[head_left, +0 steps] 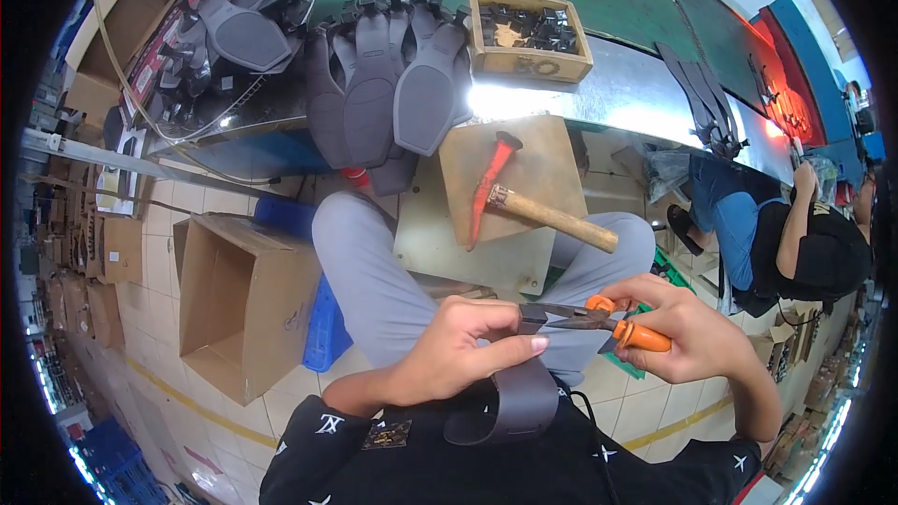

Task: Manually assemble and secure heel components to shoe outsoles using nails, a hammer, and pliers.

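My left hand (pixel 482 344) is closed round the heel end of a dark shoe sole (pixel 526 402), whose curved front part hangs below my fingers against my black shirt. A small dark block heel (pixel 531 318) sticks out between finger and thumb. In my right hand (pixel 687 332) are pliers (pixel 644 336) with orange handles. Their dark jaws point left and reach the block heel; whether they grip anything there is too small to tell. Beyond my hands, a hammer (pixel 554 217) with a wooden handle and red-and-dark head lies on a square board (pixel 458 164) between my knees.
Several dark heeled soles (pixel 369 84) overlap at the bench edge, beside a wooden box (pixel 533 65) of small black blocks. More soles (pixel 245 33) are piled at far left. An open cardboard box (pixel 267 309) stands on the floor. At right another person (pixel 795 234) sits working.
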A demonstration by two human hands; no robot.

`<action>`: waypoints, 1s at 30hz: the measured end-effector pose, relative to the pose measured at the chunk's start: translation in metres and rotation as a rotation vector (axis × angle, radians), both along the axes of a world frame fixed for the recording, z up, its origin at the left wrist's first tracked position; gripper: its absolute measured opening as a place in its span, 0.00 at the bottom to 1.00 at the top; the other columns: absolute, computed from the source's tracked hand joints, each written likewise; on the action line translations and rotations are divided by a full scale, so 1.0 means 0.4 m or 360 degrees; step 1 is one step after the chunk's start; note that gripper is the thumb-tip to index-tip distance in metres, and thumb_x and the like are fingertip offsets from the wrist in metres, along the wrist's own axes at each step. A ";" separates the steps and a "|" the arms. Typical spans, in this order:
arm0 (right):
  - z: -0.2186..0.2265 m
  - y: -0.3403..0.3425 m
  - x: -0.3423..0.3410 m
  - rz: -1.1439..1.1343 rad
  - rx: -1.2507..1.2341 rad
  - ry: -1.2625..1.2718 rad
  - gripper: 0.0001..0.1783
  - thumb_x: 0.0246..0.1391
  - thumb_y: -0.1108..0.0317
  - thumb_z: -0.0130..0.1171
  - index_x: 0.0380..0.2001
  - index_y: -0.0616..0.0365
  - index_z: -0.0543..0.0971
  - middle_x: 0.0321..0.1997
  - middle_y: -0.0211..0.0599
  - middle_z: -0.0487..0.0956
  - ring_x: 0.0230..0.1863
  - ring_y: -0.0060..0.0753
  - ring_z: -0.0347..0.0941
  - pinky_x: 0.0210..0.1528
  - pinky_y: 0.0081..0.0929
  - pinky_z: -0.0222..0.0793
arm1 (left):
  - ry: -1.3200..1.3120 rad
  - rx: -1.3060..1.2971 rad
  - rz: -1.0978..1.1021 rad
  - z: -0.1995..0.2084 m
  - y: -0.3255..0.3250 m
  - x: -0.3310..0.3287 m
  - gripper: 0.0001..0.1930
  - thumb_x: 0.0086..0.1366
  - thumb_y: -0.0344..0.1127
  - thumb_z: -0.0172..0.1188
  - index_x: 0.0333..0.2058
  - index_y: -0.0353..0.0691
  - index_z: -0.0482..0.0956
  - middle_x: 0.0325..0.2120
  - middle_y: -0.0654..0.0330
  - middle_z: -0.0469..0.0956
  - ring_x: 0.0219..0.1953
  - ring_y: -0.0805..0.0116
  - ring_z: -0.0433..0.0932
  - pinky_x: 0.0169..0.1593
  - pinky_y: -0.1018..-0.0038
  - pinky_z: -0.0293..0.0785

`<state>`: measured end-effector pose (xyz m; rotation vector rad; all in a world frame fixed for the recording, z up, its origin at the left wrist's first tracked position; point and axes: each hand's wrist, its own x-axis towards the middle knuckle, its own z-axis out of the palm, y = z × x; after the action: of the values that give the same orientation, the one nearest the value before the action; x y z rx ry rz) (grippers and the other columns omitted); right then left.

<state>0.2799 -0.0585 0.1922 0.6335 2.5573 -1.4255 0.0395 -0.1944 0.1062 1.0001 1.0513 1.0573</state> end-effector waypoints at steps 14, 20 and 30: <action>0.002 -0.002 -0.018 -0.0042 -0.0103 -0.0074 0.12 0.45 0.73 0.65 0.36 0.65 0.81 0.51 0.52 0.74 0.52 0.51 0.74 0.58 0.38 0.70 | 0.0073 -0.0094 -0.0175 0.003 0.006 -0.010 0.09 0.64 0.32 0.63 0.36 0.31 0.85 0.25 0.60 0.82 0.28 0.78 0.76 0.32 0.79 0.70; -0.005 -0.011 -0.016 -0.0045 -0.0062 -0.0025 0.12 0.45 0.74 0.64 0.35 0.66 0.81 0.51 0.53 0.74 0.49 0.52 0.75 0.54 0.37 0.71 | -0.0009 0.0011 0.0010 -0.008 0.001 0.011 0.21 0.63 0.36 0.66 0.18 0.31 0.68 0.14 0.61 0.64 0.20 0.76 0.61 0.24 0.71 0.56; -0.001 -0.042 -0.036 -0.0204 -0.0127 -0.0069 0.11 0.40 0.76 0.60 0.31 0.69 0.81 0.45 0.54 0.76 0.46 0.54 0.75 0.51 0.37 0.72 | 0.0090 0.0081 0.0031 -0.019 -0.005 -0.002 0.21 0.63 0.35 0.66 0.18 0.30 0.66 0.14 0.58 0.61 0.19 0.70 0.58 0.24 0.69 0.56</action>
<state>0.2653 -0.0751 0.1918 0.8196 2.4526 -1.5269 0.0387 -0.1963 0.0987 1.0679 1.0867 1.0816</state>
